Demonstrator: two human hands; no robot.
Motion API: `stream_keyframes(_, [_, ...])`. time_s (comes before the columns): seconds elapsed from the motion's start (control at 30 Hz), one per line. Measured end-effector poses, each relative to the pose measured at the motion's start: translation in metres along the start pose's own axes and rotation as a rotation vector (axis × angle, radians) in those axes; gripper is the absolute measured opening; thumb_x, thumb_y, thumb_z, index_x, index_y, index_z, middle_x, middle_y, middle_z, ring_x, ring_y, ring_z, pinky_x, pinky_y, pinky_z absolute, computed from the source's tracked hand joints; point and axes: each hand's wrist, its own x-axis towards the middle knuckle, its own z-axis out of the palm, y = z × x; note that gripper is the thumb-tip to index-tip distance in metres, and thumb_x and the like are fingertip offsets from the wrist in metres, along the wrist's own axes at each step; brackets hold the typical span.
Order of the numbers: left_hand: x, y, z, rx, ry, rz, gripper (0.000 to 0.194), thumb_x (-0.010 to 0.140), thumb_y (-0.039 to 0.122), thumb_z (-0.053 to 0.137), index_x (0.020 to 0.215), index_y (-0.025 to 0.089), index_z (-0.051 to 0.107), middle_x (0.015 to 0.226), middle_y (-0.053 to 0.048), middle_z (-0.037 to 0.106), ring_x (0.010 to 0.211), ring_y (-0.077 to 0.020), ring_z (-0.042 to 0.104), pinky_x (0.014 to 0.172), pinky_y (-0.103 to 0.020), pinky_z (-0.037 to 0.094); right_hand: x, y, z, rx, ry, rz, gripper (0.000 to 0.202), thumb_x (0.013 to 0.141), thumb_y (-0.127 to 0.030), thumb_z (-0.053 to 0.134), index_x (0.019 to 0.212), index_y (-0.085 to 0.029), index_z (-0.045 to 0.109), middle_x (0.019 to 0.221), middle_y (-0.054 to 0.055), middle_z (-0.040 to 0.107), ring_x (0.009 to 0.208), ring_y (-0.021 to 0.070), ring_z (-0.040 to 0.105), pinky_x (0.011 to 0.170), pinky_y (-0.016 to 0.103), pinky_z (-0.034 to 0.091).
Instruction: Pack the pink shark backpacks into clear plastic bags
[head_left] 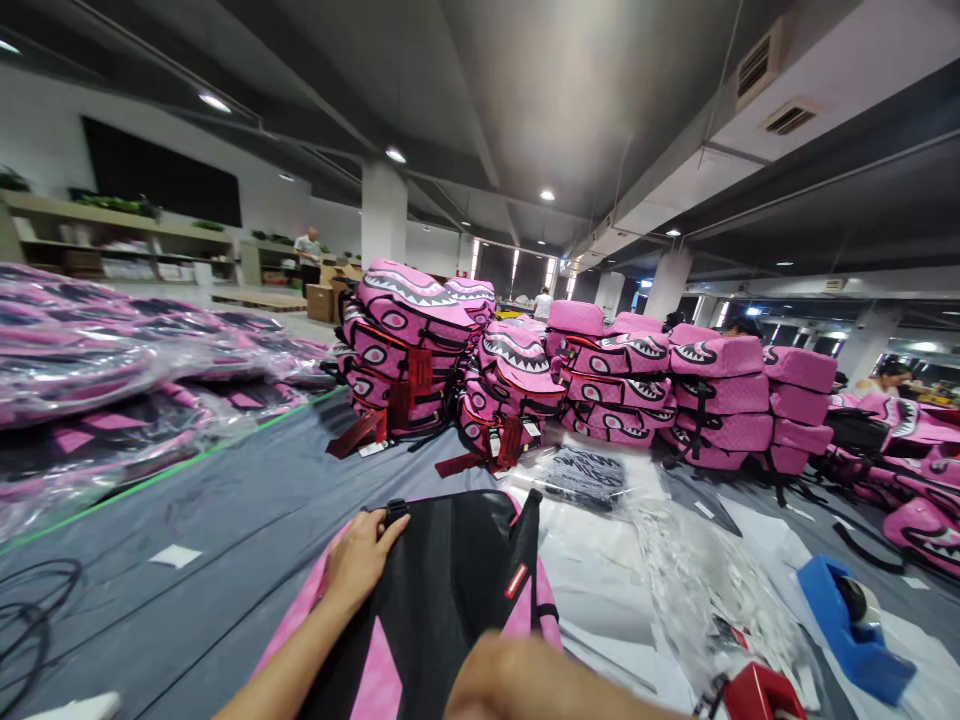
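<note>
A pink and black backpack [450, 570] lies in front of me with its black panel facing up. My left hand [358, 555] is at its upper left edge, fingers closed around a black strap with a buckle [397, 508]. On the right side a black strap [527, 550] with a small red and white label stands up from the bag. My right hand [506, 675] is low over the bag's right part, smeared by motion, and its fingers are hidden.
Stacked pink shark-mouth backpacks [517, 380] stand behind. Plastic-wrapped bags [135, 370] pile up on the left. To the right lie clear plastic bags [697, 570], a blue tape dispenser [847, 630] and a red tape dispenser [761, 692]. A person [307, 250] stands far back.
</note>
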Motion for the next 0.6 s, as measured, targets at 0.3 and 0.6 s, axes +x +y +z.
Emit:
stream_keyframes(0.3, [-0.013, 0.033, 0.057, 0.237, -0.363, 0.569, 0.028, 0.078, 0.02, 0.065, 0.105, 0.024, 0.069, 0.116, -0.007, 0.068, 0.116, -0.0271, 0.056, 0.103, -0.041, 0.041, 0.128, 0.058, -0.053, -0.421, 0.173, 0.496, 0.018, 0.089, -0.036, 0.062, 0.088, -0.019, 0.061, 0.082, 0.011, 0.073, 0.081, 0.0284, 0.073, 0.064, 0.03, 0.044])
stream_keyframes(0.6, [-0.012, 0.013, 0.133, 0.135, -0.638, 0.682, 0.007, 0.076, 0.015, 0.064, 0.071, 0.021, 0.066, 0.095, -0.003, 0.067, 0.1, -0.0223, 0.055, 0.096, -0.037, 0.04, 0.078, 0.047, 0.0, -0.207, 0.397, -0.102, 0.014, 0.079, -0.028, 0.057, 0.091, -0.026, 0.051, 0.061, -0.002, 0.063, 0.05, 0.021, 0.063, 0.05, 0.027, 0.039])
